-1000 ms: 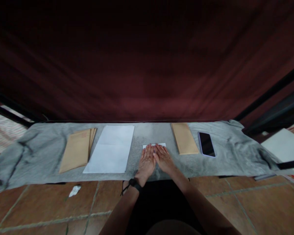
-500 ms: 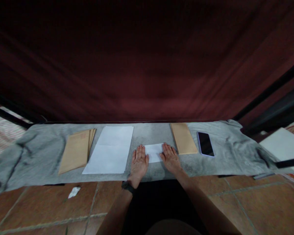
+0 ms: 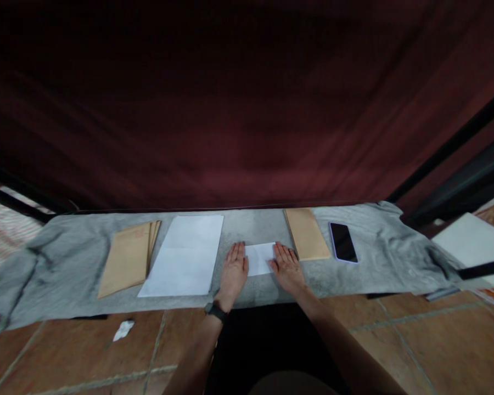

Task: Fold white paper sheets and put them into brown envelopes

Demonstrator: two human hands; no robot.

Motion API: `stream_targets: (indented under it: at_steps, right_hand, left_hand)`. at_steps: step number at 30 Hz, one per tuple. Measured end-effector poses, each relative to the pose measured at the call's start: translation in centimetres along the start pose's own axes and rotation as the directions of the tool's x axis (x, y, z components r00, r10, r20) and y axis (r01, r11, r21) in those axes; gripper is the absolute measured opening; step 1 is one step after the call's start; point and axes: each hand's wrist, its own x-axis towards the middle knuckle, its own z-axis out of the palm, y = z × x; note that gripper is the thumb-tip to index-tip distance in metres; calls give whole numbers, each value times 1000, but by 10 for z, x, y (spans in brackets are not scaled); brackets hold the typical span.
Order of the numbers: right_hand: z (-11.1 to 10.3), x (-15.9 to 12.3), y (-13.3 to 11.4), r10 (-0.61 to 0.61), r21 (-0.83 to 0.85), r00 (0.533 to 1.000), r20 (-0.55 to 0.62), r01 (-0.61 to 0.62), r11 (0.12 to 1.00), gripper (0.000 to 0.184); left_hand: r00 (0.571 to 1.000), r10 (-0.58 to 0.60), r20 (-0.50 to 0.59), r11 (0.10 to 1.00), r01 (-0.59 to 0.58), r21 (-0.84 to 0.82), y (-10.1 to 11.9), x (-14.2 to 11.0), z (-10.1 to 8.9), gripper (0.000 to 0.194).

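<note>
A small folded sheet of white paper (image 3: 259, 259) lies flat on the grey cloth in front of me. My left hand (image 3: 234, 269) rests palm down at its left end, fingers stretched out. Across from it, my right hand (image 3: 287, 267) lies flat over the right end, also with fingers extended. Both palms hide the ends of the paper. Left of my left hand are larger white sheets (image 3: 185, 255) with a crease across the middle. Just beyond my right hand lies a brown envelope (image 3: 308, 235).
Several brown envelopes (image 3: 125, 258) lie fanned at the left. A phone (image 3: 343, 242) with a dark screen sits at the right. Grey cloth (image 3: 379, 263) covers the narrow bench, backed by a dark red surface (image 3: 239, 137). A crumpled white scrap (image 3: 123, 329) is on the tiled floor.
My left hand has shifted slightly to the right and its fingers are closer together. My right hand stays nearly in place on the paper. The view has tilted a little.
</note>
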Motion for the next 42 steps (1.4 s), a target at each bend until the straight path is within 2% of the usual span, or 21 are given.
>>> stream_targets:
  at_steps: [2, 7, 12, 18, 23, 25, 27, 29, 31, 36, 39, 42]
  right_hand:
    - [-1, 0, 0, 2, 5, 1000, -7, -2, 1000, 58]
    - [-2, 0, -1, 6, 37, 1000, -20, -6, 999, 56]
    - [-4, 0, -1, 5, 46, 1000, -11, -4, 999, 55]
    - [-5, 0, 0, -2, 60, 1000, -1, 2, 998, 53]
    - [-5, 0, 2, 32, 119, 999, -18, -30, 992, 53]
    - [-5, 0, 5, 69, 196, 996, -52, -57, 979, 54]
    - [-5, -1, 10, 110, 296, 990, -88, -80, 952, 56]
    - [-5, -1, 13, 143, 374, 984, -108, -93, 923, 57]
    - [-6, -1, 15, 165, 410, 980, -112, -106, 906, 57]
    - [-11, -2, 14, 182, 418, 977, -112, -120, 900, 57]
    - [-14, -3, 12, 163, 422, 980, -113, -101, 901, 54]
    - [-18, -2, 8, 64, 422, 991, -115, -9, 906, 51]
  left_hand:
    - [999, 16, 31, 1000, -16, -3, 2, 9, -3, 51]
    - [994, -32, 103, 999, 33, -4, 5, 27, -13, 46]
    - [990, -68, 123, 997, 72, -31, 0, 41, -15, 37]
    - [987, -89, 135, 989, 104, -108, -5, 43, -16, 11]
    - [986, -127, 105, 967, 147, -210, -2, 38, -29, 8]
    - [988, -138, 69, 956, 151, -252, 4, 35, -40, 7]
    - [992, -121, -25, 945, 107, -310, 10, 30, -53, 11]
    - [988, -47, -145, 938, -6, -347, 16, 21, -62, 14]
    - [982, 57, -181, 940, -114, -322, 20, 10, -64, 17]
    - [972, 234, 2, 946, -227, -230, 17, -25, -42, 32]
    - [959, 276, 60, 940, -256, -226, 13, -42, -29, 37]
    - [955, 278, 104, 935, -244, -258, 10, -51, -26, 38]
